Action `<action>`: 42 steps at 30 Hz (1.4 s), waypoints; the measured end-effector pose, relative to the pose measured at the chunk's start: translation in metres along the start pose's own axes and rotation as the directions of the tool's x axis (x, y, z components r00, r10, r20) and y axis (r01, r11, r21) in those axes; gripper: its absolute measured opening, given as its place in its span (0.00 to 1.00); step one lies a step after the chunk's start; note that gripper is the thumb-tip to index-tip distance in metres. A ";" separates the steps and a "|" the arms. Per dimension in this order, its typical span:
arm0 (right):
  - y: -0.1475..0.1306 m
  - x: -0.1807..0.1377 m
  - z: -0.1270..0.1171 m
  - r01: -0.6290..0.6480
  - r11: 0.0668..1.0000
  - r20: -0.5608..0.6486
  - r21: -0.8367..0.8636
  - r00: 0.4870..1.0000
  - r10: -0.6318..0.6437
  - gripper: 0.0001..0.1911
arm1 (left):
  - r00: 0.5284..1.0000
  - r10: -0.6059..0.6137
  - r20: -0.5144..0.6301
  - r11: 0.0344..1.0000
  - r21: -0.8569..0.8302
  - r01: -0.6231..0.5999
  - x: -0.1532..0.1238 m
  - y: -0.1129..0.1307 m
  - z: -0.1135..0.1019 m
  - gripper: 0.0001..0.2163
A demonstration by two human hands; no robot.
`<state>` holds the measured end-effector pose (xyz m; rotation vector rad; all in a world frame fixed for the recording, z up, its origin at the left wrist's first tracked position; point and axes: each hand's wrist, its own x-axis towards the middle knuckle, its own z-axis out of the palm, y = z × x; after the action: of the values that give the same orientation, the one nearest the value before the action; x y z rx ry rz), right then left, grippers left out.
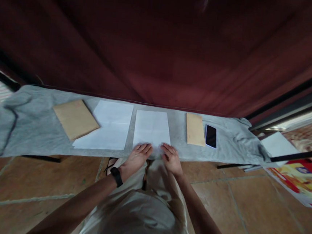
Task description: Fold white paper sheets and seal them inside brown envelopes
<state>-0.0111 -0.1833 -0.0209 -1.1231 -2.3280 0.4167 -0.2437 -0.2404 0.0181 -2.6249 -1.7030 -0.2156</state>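
A white sheet of paper (152, 127) lies flat on the grey cloth in front of me. My left hand (138, 155), with a black band on its wrist, rests its outstretched fingers on the sheet's near left corner. At the near right corner, the fingertips of my right hand (172, 158) touch the paper, its fingers extended and palm down. Left of this sheet are larger white papers (111, 126), partly covered by a stack of brown envelopes (75, 119). A narrower brown envelope (195, 129) lies to the right, beside a dark-screened phone (211, 136).
The grey cloth (233, 142) covers a long narrow surface with a dark red fabric (161, 59) behind it. At the right, a red and yellow printed box (300, 179) and white papers (277, 144) sit lower down. Tiled floor (220, 195) shows below.
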 end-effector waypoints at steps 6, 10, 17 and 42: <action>0.017 -0.007 -0.012 0.009 0.997 -0.002 0.071 1.000 -0.009 0.21 | 0.999 0.014 -0.043 0.999 -0.051 -0.016 -0.026 -0.013 0.005 0.25; 0.019 -0.008 -0.013 0.025 0.996 -0.009 0.084 1.000 -0.024 0.19 | 0.991 -0.110 -0.077 0.987 -0.124 0.100 -0.042 -0.039 0.007 0.23; 0.023 -0.006 -0.014 -0.002 0.993 -0.042 0.115 0.999 0.007 0.17 | 0.984 -0.123 -0.128 0.957 -0.280 0.083 -0.046 -0.067 0.007 0.18; 0.027 0.031 -0.024 -0.323 0.896 0.007 0.304 0.941 0.337 0.19 | 0.826 -0.563 -0.028 0.547 -0.762 0.347 -0.012 -0.083 0.008 0.16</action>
<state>0.0039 -0.1407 -0.0041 -1.3567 -1.9470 0.8317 -0.3227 -0.2166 0.0034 -2.2171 -2.5512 -1.5000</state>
